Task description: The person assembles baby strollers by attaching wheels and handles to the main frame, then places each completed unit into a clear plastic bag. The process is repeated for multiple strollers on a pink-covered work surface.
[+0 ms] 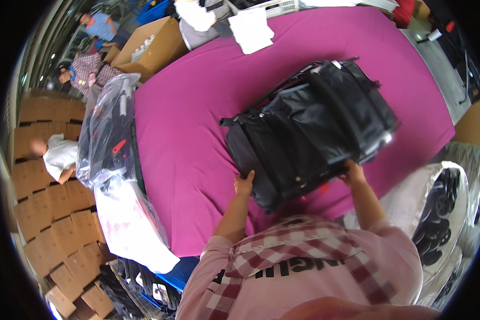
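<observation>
A large black fabric bag (312, 122) on a dark tubular frame lies on its side across the magenta-covered table (192, 122). It has straps, a zip or seam line and small metal studs; its exact kind I cannot tell. At its near left corner, my left hand (244, 184) grips the edge, thumb on top. My right hand (352, 173) holds the near edge further right, its fingers partly hidden under the bag. A small red part shows below the bag between my hands. The frame's tubes run along the far side.
White sheets (250, 31) lie at the table's far edge, beside an open cardboard box (150, 45). Clear plastic-wrapped goods (109, 128) and a white bag (130, 221) line the left side. Stacked cartons (64, 229) and several people stand beyond. A white sack of black wheels (434, 218) is at right.
</observation>
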Available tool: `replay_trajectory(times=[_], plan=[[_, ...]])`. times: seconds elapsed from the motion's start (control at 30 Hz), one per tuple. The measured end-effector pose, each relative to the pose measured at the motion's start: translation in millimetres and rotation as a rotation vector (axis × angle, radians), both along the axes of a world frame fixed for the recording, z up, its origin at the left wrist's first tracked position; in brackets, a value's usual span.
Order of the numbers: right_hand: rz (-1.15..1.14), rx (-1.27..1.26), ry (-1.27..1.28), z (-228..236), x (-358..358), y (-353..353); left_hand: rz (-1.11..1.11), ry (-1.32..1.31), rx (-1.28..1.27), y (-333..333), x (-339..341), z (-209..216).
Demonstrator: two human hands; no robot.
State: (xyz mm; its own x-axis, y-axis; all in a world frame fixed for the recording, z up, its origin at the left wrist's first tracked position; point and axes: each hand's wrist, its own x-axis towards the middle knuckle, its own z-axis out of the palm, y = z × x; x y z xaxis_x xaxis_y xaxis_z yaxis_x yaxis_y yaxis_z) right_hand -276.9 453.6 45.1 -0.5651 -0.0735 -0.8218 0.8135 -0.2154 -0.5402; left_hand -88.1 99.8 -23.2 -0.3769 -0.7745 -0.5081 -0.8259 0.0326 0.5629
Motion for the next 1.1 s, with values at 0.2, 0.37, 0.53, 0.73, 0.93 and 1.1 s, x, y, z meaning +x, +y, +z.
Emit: replay_trajectory(times=[0.2, 0.37, 0.53, 0.73, 0.93, 1.1], plan=[[-0.059, -0.109, -0.107, 18.5, 73.7, 6.0, 0.098, -0.096, -0.164, 0.1, 19.9, 14.5], [-0.054, -0.172, -0.114, 52.2, 121.6, -17.1, 0.230, 0.065, 0.334, -34.1, 65.3, 17.3], [-0.019, -0.121, -0.126, 69.0, 173.7, -63.1, 0.189, 0.096, 0.228, -66.7, 124.7, 47.0], [0.955, 0.153, 0.520, 78.5, 253.1, -121.7, 0.296, 0.250, 0.010, -120.8, 276.9, 40.3], [1.373, 0.265, 0.902, 55.9, 285.0, -199.2, 0.619, 0.198, 0.015, -133.7, 418.2, 53.3], [1.343, 0.100, 1.048, -4.6, 222.1, -262.4, 0.987, 0.441, 0.231, -100.7, 411.6, 64.8]])
